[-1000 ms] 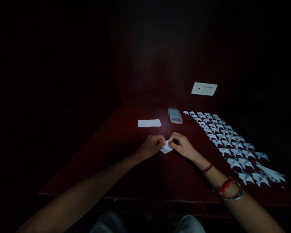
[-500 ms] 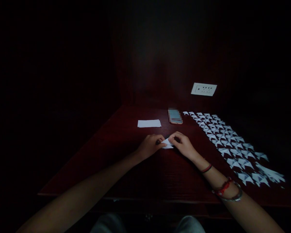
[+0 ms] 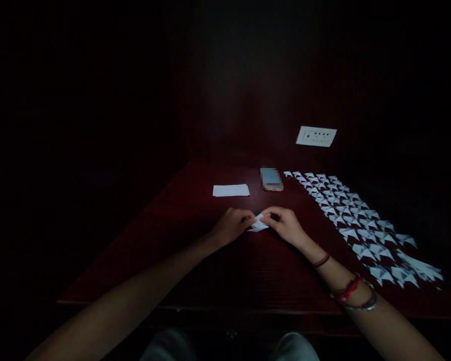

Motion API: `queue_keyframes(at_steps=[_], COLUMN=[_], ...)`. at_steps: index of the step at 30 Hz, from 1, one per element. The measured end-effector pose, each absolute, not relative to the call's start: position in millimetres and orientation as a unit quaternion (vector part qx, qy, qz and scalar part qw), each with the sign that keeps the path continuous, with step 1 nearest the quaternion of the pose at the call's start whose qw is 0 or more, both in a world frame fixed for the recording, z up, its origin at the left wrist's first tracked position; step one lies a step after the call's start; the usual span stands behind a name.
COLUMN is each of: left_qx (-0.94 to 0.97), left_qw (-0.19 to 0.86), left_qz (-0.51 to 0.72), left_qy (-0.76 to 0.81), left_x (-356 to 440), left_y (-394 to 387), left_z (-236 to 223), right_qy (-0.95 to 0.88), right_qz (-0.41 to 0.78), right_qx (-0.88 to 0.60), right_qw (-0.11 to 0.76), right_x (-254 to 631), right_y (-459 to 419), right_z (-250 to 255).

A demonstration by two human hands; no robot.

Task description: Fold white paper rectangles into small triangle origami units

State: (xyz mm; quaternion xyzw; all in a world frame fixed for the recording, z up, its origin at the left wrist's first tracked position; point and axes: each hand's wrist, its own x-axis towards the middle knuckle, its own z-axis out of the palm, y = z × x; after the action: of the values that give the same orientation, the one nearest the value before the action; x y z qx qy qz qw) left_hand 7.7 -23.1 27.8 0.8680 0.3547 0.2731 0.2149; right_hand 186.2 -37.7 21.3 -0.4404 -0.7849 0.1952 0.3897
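A small folded piece of white paper (image 3: 259, 224) sits between my two hands, just above or on the dark red table (image 3: 195, 210). My left hand (image 3: 233, 224) pinches its left side between thumb and fingers. On the other side, my right hand (image 3: 284, 224) grips the upper right part with thumb and forefinger. Folded flaps spread out below the fingertips. Beyond my hands lies a stack of white paper sheets (image 3: 231, 190). Many folded white paper figures (image 3: 348, 208) stand in rows along the right of the table.
A phone (image 3: 271, 179) lies near the back of the table, its screen blurred. Several white paper strips (image 3: 421, 264) lie beside the figures at the right. A white socket plate (image 3: 316, 136) is on the back wall. My knees (image 3: 295, 347) show under the front edge.
My left thumb has shifted up along the folded paper, and my right fingers grip it nearer its top. More of the lower flaps shows. The paper stays in about the same place.
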Motion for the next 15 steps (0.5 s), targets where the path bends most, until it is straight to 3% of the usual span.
queue_keyframes(at_steps=[15], left_qx=[0.865], left_qw=[0.233], left_qz=[0.267], left_qy=[0.357], left_x=[10.5], left_y=[-26.3], left_z=[31.1], right_qy=[-0.827], right_qz=[0.165], right_qx=[-0.406], right_qw=[0.353], right_x=[183.3], right_y=[-42.9], right_z=[30.4])
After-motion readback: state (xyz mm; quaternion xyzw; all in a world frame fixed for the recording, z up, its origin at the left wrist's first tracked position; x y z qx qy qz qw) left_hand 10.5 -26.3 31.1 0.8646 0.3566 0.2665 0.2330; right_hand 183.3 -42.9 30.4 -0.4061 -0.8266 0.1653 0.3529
